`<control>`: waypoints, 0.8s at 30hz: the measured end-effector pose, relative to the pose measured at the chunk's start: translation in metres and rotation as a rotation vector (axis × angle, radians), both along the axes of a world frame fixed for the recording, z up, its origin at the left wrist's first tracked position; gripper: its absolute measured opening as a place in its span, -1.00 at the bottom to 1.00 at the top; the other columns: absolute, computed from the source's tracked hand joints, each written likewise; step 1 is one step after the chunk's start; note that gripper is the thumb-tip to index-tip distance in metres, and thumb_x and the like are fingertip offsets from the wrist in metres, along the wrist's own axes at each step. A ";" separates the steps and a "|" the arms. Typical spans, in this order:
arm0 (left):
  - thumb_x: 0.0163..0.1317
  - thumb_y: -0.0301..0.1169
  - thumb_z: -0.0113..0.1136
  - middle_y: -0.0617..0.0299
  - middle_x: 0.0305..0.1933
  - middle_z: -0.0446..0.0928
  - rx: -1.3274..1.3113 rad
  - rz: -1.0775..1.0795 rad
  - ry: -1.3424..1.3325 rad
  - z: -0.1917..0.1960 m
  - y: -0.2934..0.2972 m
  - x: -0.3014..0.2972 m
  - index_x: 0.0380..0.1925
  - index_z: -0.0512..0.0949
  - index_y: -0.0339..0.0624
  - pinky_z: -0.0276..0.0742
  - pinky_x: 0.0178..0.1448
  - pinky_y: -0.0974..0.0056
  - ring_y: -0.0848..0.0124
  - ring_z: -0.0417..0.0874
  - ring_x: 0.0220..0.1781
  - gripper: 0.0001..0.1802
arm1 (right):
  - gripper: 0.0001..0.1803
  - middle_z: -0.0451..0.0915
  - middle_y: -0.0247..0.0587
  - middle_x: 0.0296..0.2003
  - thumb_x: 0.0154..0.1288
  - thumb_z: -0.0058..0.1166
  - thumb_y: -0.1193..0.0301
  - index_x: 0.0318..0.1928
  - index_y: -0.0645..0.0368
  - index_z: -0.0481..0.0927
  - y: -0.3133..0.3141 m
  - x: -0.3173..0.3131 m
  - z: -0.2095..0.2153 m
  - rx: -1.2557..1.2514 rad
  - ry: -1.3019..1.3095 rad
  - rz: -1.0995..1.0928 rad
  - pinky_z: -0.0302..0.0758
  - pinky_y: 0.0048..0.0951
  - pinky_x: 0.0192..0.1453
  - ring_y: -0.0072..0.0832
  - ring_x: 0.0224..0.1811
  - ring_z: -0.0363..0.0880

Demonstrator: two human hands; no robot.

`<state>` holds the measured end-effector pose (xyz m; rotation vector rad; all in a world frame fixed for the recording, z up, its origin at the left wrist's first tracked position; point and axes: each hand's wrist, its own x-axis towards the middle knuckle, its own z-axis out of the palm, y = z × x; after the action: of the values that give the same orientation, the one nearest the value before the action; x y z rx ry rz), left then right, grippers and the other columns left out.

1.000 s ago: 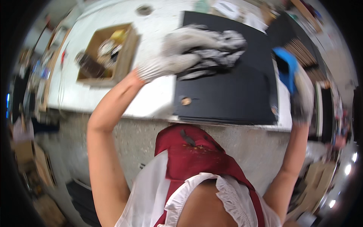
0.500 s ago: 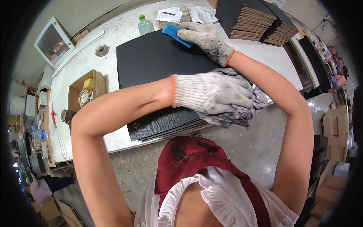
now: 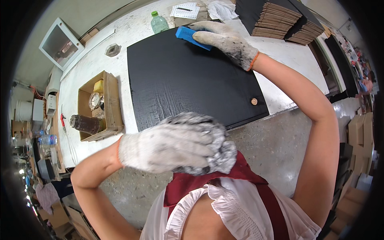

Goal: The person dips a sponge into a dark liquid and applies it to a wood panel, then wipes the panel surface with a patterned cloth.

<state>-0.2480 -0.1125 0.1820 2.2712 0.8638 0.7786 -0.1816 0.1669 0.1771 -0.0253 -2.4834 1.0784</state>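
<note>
A black panel point(image 3: 180, 76) lies on the white worktable, with a streaked, glossy patch toward its near left. My right hand point(image 3: 224, 38), in a stained white knit glove, grips a blue block point(image 3: 192, 37) at the panel's far edge. My left hand point(image 3: 168, 146), gloved too, is closed around a crumpled rag point(image 3: 224, 156) smeared black and grey. It is in front of the table's near edge, close to my dark red apron point(image 3: 246, 170), off the panel. A small round tan spot point(image 3: 254, 101) shows near the panel's near right corner.
Left of the panel stands a cardboard box point(image 3: 114, 108) holding a dark jar point(image 3: 86, 124) and a yellow piece point(image 3: 98, 86). Behind are a green-capped bottle point(image 3: 159, 24), a metal hex-shaped piece point(image 3: 113, 50) and paper sheets point(image 3: 185, 11). Stacked black-faced boards point(image 3: 276, 22) sit far right.
My left hand has swept from the panel's right side back toward me and left with the rag, uncovering the near right corner. The right hand keeps the blue block at the far edge.
</note>
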 end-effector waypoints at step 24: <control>0.15 -0.36 0.01 -0.18 0.26 0.43 0.228 0.783 -0.305 -0.044 -0.073 -0.038 0.12 0.52 -0.30 0.27 0.41 0.00 -0.06 0.40 0.35 -0.50 | -0.48 0.60 -0.09 -0.03 0.32 0.04 0.10 0.08 0.27 0.56 -0.007 0.007 0.002 -0.077 -0.013 -0.250 0.35 -0.43 0.19 -0.38 0.03 0.51</control>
<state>-0.2860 -0.1859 0.1376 1.8801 1.5943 1.5794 -0.1750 0.1595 0.1789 -0.3570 -2.3701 1.0673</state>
